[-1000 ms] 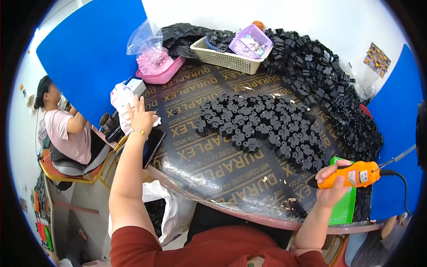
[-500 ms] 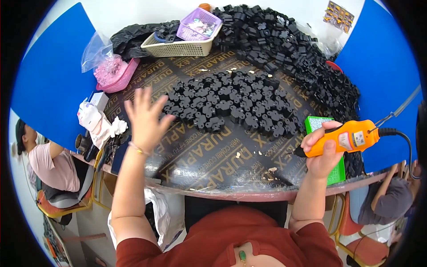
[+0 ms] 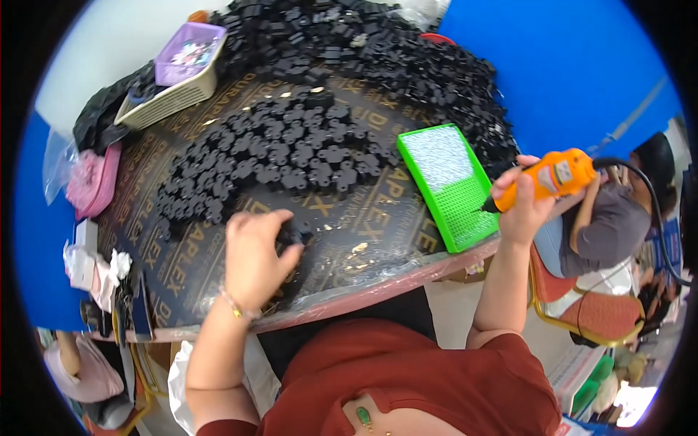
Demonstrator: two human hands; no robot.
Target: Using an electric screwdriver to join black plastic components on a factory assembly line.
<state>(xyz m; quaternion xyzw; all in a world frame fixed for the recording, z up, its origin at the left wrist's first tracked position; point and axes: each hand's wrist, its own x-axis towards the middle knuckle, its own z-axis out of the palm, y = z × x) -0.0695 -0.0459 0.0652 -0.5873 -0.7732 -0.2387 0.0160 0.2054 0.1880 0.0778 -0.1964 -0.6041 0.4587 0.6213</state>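
In my right hand (image 3: pixel 525 207) is an orange electric screwdriver (image 3: pixel 558 176), with a black cord at its rear. Its dark tip points left, over the lower part of a green tray (image 3: pixel 418 163). Small silvery pieces, likely screws, fill the tray's upper part, while rows of holes show below. My left hand (image 3: pixel 254 254) is low over the table, thumb and fingers curled round a dark plastic part (image 3: pixel 297 231) that they partly hide. Just beyond it lie several black plastic parts (image 3: pixel 291 149) of the same look, set close together in a flat group.
A large heap of black parts (image 3: pixel 349 43) covers the back of the table. A cream basket (image 3: pixel 171 102) with a purple basket (image 3: pixel 190 54) stands back left, near a pink basket (image 3: pixel 109 182). Blue panels (image 3: pixel 567 73) flank the table. Other people sit at both sides.
The view has swung right, showing more of the green tray. My left hand, spread in the air before, has come down and curled round a black part. The screwdriver stays in my right hand.
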